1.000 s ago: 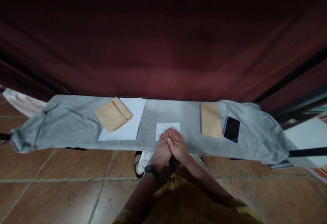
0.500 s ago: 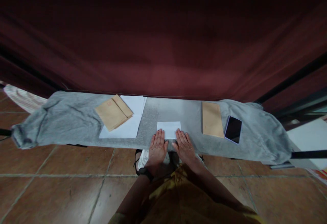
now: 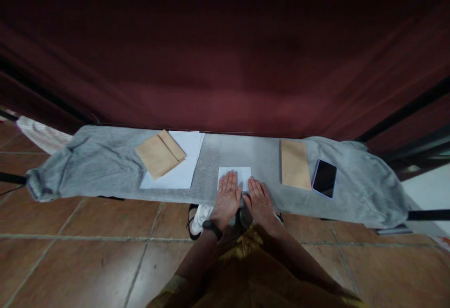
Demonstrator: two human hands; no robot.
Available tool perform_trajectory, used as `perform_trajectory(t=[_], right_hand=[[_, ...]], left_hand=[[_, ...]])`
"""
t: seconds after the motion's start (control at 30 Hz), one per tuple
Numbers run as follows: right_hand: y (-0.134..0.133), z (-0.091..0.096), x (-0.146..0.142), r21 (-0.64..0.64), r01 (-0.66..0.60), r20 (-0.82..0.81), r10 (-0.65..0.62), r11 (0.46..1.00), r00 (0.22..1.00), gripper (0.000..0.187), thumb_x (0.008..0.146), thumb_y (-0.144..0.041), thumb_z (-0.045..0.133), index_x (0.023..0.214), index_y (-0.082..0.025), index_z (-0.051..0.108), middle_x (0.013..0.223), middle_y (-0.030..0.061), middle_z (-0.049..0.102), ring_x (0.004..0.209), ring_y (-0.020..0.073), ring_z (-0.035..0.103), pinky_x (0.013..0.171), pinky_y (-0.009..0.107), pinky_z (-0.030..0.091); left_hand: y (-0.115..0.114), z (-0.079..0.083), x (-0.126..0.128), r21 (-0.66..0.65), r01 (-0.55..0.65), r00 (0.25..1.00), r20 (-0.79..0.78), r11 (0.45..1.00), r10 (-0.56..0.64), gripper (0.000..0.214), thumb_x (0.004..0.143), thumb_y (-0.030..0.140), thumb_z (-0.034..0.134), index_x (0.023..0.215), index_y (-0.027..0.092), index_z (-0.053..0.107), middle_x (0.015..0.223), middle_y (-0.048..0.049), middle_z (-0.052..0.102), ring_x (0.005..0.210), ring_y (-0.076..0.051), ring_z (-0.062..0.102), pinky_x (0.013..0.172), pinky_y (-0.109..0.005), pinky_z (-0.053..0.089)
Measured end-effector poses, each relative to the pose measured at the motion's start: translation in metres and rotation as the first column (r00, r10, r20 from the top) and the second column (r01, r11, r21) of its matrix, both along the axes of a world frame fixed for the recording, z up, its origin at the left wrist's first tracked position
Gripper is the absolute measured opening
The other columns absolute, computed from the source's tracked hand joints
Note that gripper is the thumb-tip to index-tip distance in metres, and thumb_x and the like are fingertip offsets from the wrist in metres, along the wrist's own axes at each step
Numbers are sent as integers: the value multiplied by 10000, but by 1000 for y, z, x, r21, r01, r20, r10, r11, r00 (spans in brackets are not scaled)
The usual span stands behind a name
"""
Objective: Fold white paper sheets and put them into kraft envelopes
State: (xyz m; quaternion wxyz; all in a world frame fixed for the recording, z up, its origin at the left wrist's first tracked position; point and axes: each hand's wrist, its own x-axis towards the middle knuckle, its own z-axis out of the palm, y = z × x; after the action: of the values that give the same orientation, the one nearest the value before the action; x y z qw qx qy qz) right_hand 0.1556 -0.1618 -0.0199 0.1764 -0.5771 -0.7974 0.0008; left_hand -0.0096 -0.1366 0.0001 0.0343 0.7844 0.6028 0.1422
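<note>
A small white rectangle of paper (image 3: 243,173), seemingly folded, lies on the grey cloth (image 3: 260,153) in front of me. My left hand (image 3: 228,196) rests flat across its left and middle part, fingers stretched out and hiding some of it. At the paper's lower right edge lies my right hand (image 3: 259,200), also flat, with its fingertips touching the sheet. Neither hand grips anything. Off to the right is a single brown envelope (image 3: 295,165).
White paper sheets (image 3: 172,181) lie to the left, with brown envelopes (image 3: 158,155) on top. Right of the single envelope sits a phone (image 3: 325,178) in a purple case. A dark red panel (image 3: 225,97) rises behind the cloth; tiled floor (image 3: 105,219) shows in front.
My left hand has slid inward and up from the paper's left edge onto its middle. My right hand stays at the right edge. The whole view has shifted slightly.
</note>
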Motion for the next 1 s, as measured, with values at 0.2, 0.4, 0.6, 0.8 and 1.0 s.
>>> perform_trajectory(t=[0.2,0.4,0.6,0.8,1.0], right_hand=[[-1,-1,2,13,-22,38,22,1000,999,592,1030,-219,390,1603,-86,327,1618,167,414,1510,265,380,1267,511,247],[1,-6,2,-3,-7,8,7,1000,1000,567,1075,-302,350,1602,-94,332,1615,155,425,1503,267,391,1255,506,262],[1,-6,4,9,-20,-9,20,1000,1000,597,1083,-324,348,1623,-84,265,1622,164,406,1511,269,375,1258,516,257],[0,-5,4,50,-31,-8,31,998,999,622,1080,-319,371,1632,-74,224,1619,173,403,1506,274,386,1263,520,256],[1,-5,3,35,-12,-6,13,999,1000,592,1081,-323,376,1611,-73,295,1598,174,439,1490,287,412,1256,526,270]], left_hand=[[28,-4,33,-81,110,994,-3,991,-111,597,1075,391,253,1603,120,317,1642,-119,387,1563,-216,267,1289,-477,234],[36,-9,16,-56,22,1000,-10,998,-23,629,1073,435,261,1588,84,342,1654,-147,352,1567,-240,259,1287,-474,227],[39,-9,-12,-45,-105,994,-16,994,104,625,1067,416,256,1584,78,353,1648,-161,354,1563,-266,270,1271,-504,254],[39,-4,-32,-2,-174,984,-32,985,174,576,1052,338,278,1557,94,409,1620,-152,422,1531,-270,345,1251,-488,283],[48,16,-35,-59,-168,985,-54,984,165,498,1017,230,347,1474,128,516,1521,-153,549,1405,-286,478,1164,-466,366]])
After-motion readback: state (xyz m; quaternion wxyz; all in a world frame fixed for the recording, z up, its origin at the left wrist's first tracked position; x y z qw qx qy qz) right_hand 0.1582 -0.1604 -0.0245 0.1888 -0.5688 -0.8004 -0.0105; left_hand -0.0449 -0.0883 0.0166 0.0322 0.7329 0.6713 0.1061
